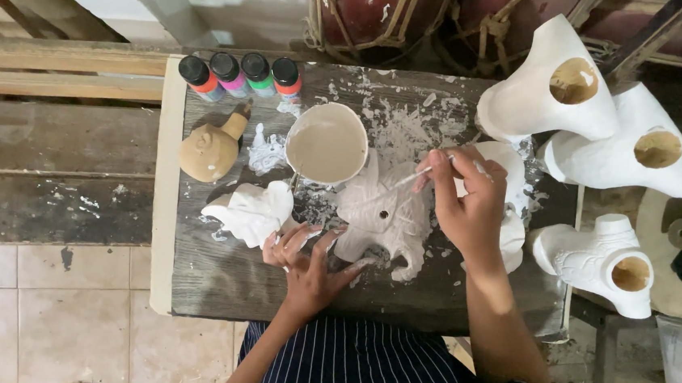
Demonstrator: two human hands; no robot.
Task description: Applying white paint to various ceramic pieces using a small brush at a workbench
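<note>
The right hand [470,202] holds a thin brush [417,176] pinched between the thumb and the first fingers, and the tip of the brush points to the left, onto the white elephant-shaped mask [382,217]. This mask lies flat near the middle of the worn wooden table [212,279], with its curled trunk toward the person. The left hand [311,266] is spread open with the fingers apart; its fingertips rest on the table and touch the lower left edge of the mask, holding nothing. Just left of this hand lies a second white carved piece [252,214], and I cannot tell if the hand touches it. Behind the mask stands a round cup [328,143] filled with pale beige paint, close to the mask's upper edge. To the left of the cup lies an unpainted tan figure [213,147]. At the far edge of the table 4 small paint bottles [241,74] with black caps stand in a row. On the right side, 3 white hollow mask pieces [598,122] rest beside the table, each with a round brown opening. White paint spots cover the table top around the cup.
</note>
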